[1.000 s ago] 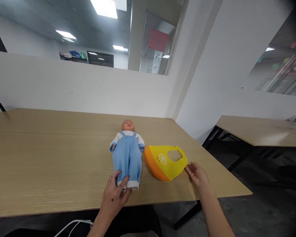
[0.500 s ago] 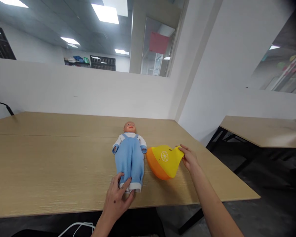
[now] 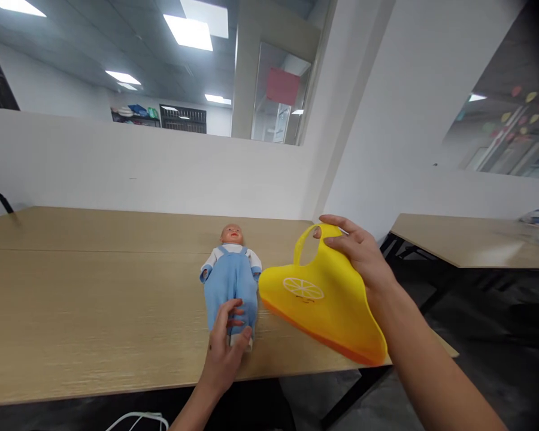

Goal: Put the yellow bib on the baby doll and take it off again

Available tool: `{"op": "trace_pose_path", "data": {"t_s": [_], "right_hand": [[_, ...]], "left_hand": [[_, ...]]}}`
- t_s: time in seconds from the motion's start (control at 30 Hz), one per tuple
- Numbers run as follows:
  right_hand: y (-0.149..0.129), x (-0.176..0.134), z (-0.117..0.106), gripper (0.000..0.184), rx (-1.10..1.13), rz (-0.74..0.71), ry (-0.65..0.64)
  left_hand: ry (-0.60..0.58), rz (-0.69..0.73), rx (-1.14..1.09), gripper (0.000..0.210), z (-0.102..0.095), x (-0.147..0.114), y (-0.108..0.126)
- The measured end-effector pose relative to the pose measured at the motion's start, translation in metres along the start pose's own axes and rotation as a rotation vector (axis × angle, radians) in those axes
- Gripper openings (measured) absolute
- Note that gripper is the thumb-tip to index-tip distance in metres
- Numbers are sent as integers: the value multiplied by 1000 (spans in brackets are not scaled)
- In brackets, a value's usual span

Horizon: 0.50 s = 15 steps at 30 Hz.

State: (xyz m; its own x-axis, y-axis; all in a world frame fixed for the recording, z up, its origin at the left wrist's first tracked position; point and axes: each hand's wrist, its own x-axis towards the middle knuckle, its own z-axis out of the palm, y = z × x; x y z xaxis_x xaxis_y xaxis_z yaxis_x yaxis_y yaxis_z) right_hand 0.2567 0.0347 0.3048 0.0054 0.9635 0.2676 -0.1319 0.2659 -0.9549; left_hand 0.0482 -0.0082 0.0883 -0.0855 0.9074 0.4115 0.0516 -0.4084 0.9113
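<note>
Head view: right hand (image 3: 358,254) holds a bib (image 3: 336,293) only by its strap end, so it could swing, left hand (image 3: 222,354) half-spread over a doll (image 3: 227,275) near the front edge of the counter (image 3: 117,323).

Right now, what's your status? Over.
Right hand: holding yellow-orange citrus-print bib. Left hand: open, partly hiding bald, blue-overalled doll. Nothing else obstructing.

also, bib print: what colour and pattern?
White citrus-slice outline on the yellow bib; seen in the head view.
</note>
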Motion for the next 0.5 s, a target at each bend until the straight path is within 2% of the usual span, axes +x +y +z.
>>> {"op": "trace_pose_path", "data": {"t_s": [0.07,0.17,0.23,0.3,0.4,0.5], "right_hand": [[-12,-13,4,41,3,-48,-36],[-15,-23,7,39,5,-109,-70],[-10,-23,8,38,10,-125,-92],[-3,-19,8,39,14,-121,-97],[7,-9,7,43,16,-99,-69],[13,-2,3,44,28,-107,-41]], "left_hand": [[-62,-125,-192,28,0,11,5],[-132,-178,-412,21,-12,33,6],[-169,-208,-499,26,-20,47,7],[-271,-257,-597,35,-24,56,11],[-461,-336,-723,43,-19,61,20],[-479,-399,-794,36,-9,64,26]]}}
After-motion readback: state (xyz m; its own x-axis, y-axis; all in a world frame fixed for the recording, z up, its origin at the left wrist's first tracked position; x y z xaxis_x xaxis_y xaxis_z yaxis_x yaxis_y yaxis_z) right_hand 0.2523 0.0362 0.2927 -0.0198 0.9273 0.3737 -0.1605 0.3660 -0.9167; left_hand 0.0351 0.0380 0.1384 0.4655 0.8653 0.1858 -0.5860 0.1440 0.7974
